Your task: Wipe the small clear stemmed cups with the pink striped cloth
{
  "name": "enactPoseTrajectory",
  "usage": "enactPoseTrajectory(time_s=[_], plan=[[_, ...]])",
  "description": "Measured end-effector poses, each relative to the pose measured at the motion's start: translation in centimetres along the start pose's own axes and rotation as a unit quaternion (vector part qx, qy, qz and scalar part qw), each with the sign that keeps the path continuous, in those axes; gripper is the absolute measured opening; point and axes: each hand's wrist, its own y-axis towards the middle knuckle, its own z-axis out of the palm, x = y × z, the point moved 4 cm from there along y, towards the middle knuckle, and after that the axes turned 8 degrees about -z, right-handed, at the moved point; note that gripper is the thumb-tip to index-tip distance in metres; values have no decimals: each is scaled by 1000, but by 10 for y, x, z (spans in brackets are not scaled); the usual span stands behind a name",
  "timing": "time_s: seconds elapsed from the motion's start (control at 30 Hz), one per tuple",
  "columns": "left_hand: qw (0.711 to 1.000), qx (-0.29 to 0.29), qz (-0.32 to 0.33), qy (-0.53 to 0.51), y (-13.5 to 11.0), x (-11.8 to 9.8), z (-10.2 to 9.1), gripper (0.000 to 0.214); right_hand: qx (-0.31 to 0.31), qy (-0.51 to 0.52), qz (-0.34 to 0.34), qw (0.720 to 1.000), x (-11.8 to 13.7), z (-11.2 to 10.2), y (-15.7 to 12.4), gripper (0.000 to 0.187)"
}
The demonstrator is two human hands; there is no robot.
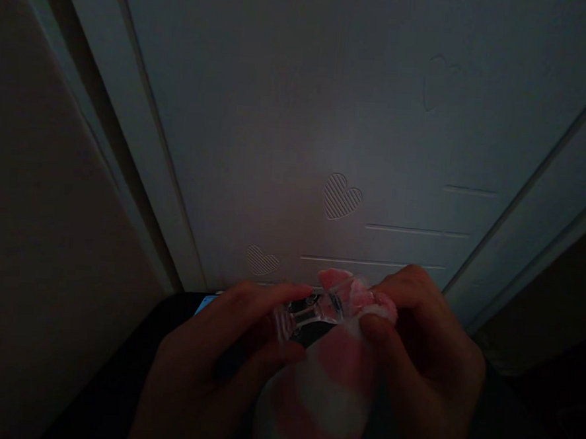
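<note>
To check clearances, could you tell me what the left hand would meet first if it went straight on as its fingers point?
Probably the clear clip, which the left hand seems to hold; beyond lies the pink-and-white cloth pinched by the right hand. Dim light leaves depth unclear.

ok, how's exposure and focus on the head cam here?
Head view: heavily underexposed, corners near black; left hand and right hand are dim shapes; only the clear clip catches small highlights; the pink-striped cloth at the bottom looks soft; the embossed heart on the pale panel is readable.
</note>
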Motion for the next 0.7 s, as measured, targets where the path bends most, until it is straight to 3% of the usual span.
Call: enactPoseTrajectory(time_s=[0.27, 0.37, 0.57, 0.7], plan=[[999, 27, -9, -20, -4, 1, -2, 21, 14, 22, -11, 1000, 2, 3, 4, 14], [999, 19, 33, 9, -6, -3, -1, 18, 9, 23, -17, 1000, 2, 3, 4, 13], [991, -32, 128, 30, -7, 0, -8, 41, 2, 0, -32, 999, 4, 2, 2, 14], [987, -31, 134, 81, -8, 1, -8, 30, -3, -8, -38, 999, 4, 2, 2, 13]])
